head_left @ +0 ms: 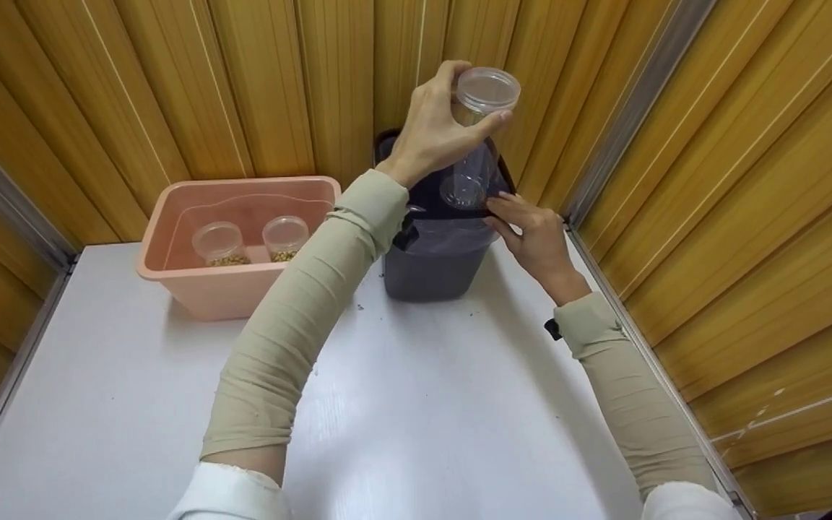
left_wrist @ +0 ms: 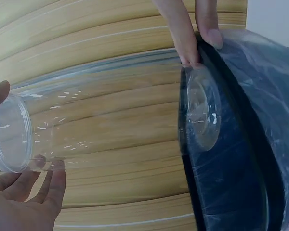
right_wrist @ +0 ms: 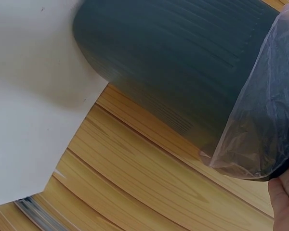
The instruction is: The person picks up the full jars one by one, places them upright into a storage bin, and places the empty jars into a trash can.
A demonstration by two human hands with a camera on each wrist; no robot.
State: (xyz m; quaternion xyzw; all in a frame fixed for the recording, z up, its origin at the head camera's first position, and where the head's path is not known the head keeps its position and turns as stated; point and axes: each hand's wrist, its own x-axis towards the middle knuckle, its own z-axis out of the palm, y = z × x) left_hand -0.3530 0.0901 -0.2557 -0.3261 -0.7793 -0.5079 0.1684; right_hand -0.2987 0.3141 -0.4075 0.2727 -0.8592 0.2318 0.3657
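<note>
My left hand (head_left: pixel 434 130) grips one end of a tall clear plastic jar (left_wrist: pixel 106 120), fingers and thumb round its ringed end. The jar is tilted, its other end inside the mouth of a dark grey trash bin (head_left: pixel 430 271); I see no contents in it. A thin clear bag (right_wrist: pixel 260 110) lines the bin and folds down over its outside. On the bin's right side, my right hand (head_left: pixel 531 235) pinches the dark rim (left_wrist: pixel 231 91) between fingers and thumb. Only part of that hand shows in the right wrist view.
To the left stands a pink plastic tub (head_left: pixel 206 292). Inside are two clear jars, a left one (head_left: pixel 219 237) and a right one (head_left: pixel 286 232), with small tan pieces in them. Wood-patterned panels (head_left: pixel 243 87) enclose the white table (head_left: pixel 387 404) at the back and sides.
</note>
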